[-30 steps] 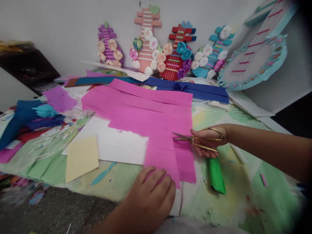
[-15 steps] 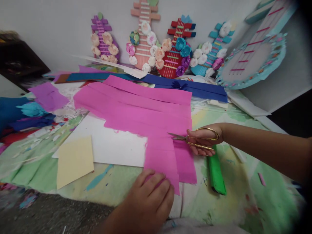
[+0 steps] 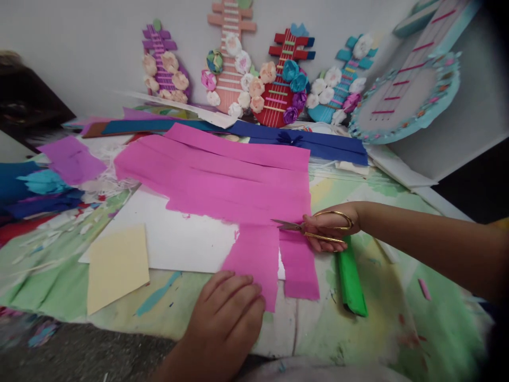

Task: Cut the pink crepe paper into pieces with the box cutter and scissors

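Observation:
A large sheet of pink crepe paper (image 3: 238, 185) lies across the table, its near part split by a slit into two flaps. My right hand (image 3: 328, 233) is closed around the gold handles of a pair of scissors (image 3: 292, 226). The blades are slightly apart, and their tips are over the paper at the top of the slit. My left hand (image 3: 233, 313) has its curled fingers on the near edge of the left flap; the thumb is hidden. White foam board (image 3: 178, 241) shows under the paper.
Green cloth (image 3: 55, 265) covers the table. A green box cutter-like object (image 3: 352, 284) lies below my right wrist, and a cream paper square (image 3: 118, 268) at left. Blue sheets (image 3: 318, 146) and several flower-decorated paper guitars (image 3: 278, 95) are at the back, with scraps (image 3: 43, 183) far left.
My left hand has moved left, drawing the left flap with it. The slit between the flaps has widened into a gap. The scissors remain near the top of the slit.

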`<action>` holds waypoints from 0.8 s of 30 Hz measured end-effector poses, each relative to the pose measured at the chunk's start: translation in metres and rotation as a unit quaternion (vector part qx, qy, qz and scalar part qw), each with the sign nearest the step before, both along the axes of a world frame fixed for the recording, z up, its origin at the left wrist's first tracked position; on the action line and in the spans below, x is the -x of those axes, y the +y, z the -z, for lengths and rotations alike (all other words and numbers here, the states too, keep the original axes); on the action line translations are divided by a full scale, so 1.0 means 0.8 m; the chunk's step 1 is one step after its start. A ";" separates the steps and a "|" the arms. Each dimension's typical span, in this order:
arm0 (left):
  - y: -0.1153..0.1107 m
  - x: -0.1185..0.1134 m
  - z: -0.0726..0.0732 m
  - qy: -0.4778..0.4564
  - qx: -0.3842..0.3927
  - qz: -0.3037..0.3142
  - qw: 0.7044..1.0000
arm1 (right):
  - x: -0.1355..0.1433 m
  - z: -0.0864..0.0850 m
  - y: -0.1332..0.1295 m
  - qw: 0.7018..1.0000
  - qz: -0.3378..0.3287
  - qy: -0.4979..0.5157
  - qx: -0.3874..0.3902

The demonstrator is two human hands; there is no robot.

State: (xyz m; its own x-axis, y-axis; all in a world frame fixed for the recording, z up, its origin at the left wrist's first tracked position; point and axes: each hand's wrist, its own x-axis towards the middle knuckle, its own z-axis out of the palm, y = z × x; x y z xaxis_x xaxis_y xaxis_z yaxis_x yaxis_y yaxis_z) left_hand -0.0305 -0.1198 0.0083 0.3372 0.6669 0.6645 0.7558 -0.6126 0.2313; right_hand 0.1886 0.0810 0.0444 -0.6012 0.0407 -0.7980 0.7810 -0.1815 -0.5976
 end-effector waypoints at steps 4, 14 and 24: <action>0.006 0.003 -0.013 -0.032 -0.012 -0.021 0.999 | -0.002 0.000 0.000 1.000 0.003 0.002 0.004; 0.010 0.009 -0.037 0.002 0.022 0.023 0.999 | -0.004 -0.001 0.006 0.999 -0.032 0.027 -0.029; 0.102 -0.002 -0.028 0.232 0.169 -0.079 0.955 | 0.000 0.005 0.017 0.995 -0.073 0.045 -0.050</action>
